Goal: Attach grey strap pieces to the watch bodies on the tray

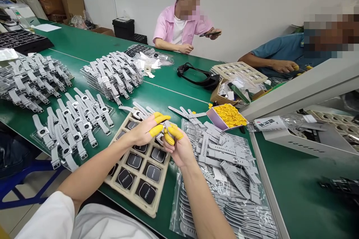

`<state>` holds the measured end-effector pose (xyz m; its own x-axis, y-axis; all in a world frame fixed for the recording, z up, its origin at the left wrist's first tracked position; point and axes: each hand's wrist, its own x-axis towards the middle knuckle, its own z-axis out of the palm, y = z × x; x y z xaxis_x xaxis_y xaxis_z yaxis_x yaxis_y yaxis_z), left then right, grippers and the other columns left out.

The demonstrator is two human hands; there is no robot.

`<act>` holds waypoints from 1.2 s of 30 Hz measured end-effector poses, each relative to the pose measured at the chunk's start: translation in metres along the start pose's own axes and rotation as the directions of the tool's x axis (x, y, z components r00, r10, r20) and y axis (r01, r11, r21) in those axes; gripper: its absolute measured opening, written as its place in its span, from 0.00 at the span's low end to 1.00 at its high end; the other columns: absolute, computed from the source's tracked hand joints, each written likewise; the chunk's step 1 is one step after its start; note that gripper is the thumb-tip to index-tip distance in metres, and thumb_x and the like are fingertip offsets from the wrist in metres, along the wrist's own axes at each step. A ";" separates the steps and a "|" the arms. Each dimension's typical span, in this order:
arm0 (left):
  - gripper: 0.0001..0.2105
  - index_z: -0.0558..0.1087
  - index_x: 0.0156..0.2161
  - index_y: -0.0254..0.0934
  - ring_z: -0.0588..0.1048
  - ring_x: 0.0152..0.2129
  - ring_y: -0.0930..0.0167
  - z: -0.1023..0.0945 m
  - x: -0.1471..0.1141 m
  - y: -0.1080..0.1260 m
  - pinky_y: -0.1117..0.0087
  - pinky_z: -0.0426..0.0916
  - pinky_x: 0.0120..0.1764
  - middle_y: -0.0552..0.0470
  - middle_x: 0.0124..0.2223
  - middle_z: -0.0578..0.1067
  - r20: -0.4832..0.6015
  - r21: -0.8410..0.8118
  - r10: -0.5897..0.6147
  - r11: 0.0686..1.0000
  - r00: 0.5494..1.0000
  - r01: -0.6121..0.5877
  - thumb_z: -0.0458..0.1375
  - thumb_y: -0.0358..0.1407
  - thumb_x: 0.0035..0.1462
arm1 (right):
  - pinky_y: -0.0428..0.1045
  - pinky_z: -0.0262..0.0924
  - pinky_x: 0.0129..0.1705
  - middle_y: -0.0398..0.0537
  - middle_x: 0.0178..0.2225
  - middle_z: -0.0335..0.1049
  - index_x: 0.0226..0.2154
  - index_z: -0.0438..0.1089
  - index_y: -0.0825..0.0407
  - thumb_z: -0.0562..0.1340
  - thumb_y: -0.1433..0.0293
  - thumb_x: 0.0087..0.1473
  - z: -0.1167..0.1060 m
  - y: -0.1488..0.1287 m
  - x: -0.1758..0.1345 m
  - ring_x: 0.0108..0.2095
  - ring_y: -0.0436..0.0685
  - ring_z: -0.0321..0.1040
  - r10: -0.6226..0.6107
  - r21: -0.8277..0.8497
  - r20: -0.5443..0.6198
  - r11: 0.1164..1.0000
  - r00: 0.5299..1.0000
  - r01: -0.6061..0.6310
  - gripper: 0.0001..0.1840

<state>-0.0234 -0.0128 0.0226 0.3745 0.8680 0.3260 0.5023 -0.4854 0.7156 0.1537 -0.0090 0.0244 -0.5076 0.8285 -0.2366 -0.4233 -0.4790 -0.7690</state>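
Observation:
My left hand (146, 130) and my right hand (179, 145) meet over a beige tray (131, 190) of black square watch bodies. Both wear yellow finger cots. Together they pinch a small grey watch part (165, 129) between the fingertips; most of it is hidden by my fingers. A pile of loose grey straps (224, 164) on clear plastic lies just right of my right hand. Assembled grey watches (70, 127) lie in rows to the left of the tray.
Stacks of finished watches (112, 73) cover the green table's left and middle. A small box of yellow finger cots (228, 115) sits behind the straps. Two other people sit across the table; one holds a phone. A white machine housing (303, 89) is at right.

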 end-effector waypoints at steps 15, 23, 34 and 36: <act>0.17 0.72 0.56 0.37 0.78 0.46 0.65 0.007 0.003 -0.019 0.63 0.74 0.51 0.44 0.51 0.78 -0.110 -0.394 -0.153 0.914 0.982 0.098 0.62 0.41 0.65 | 0.42 0.49 0.16 0.36 0.21 0.64 0.33 0.65 0.49 0.74 0.49 0.45 -0.004 -0.001 0.004 0.16 0.45 0.53 -0.048 -0.120 -0.105 0.992 0.993 0.035 0.27; 0.24 0.71 0.43 0.37 0.81 0.35 0.67 -0.005 0.011 -0.024 0.67 0.76 0.38 0.47 0.43 0.82 -0.333 -0.754 -0.454 0.654 0.827 0.056 0.71 0.53 0.53 | 0.42 0.44 0.17 0.32 0.20 0.55 0.33 0.66 0.50 0.69 0.41 0.48 -0.017 -0.006 0.003 0.16 0.43 0.43 0.195 -0.340 0.012 0.923 0.981 -0.180 0.31; 0.22 0.71 0.57 0.36 0.83 0.35 0.64 0.005 0.012 -0.024 0.64 0.79 0.36 0.40 0.53 0.81 -0.161 -0.662 -0.477 0.701 0.864 0.264 0.64 0.42 0.61 | 0.45 0.56 0.22 0.39 0.26 0.70 0.35 0.65 0.49 0.70 0.50 0.52 -0.014 -0.012 0.004 0.19 0.46 0.58 -0.043 -0.367 0.026 0.929 0.999 0.050 0.23; 0.19 0.74 0.58 0.38 0.81 0.46 0.62 0.013 0.009 -0.024 0.60 0.77 0.49 0.41 0.54 0.80 -0.152 -0.491 -0.302 0.849 0.941 0.194 0.59 0.36 0.63 | 0.45 0.54 0.21 0.38 0.24 0.70 0.36 0.67 0.49 0.70 0.50 0.52 -0.010 -0.007 0.004 0.18 0.46 0.57 -0.015 -0.337 0.053 0.941 0.998 0.032 0.22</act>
<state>-0.0216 0.0056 0.0004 0.0824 0.9795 0.1840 0.1162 -0.1928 0.9743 0.1620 0.0006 0.0230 -0.5403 0.8190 -0.1933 -0.1620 -0.3266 -0.9312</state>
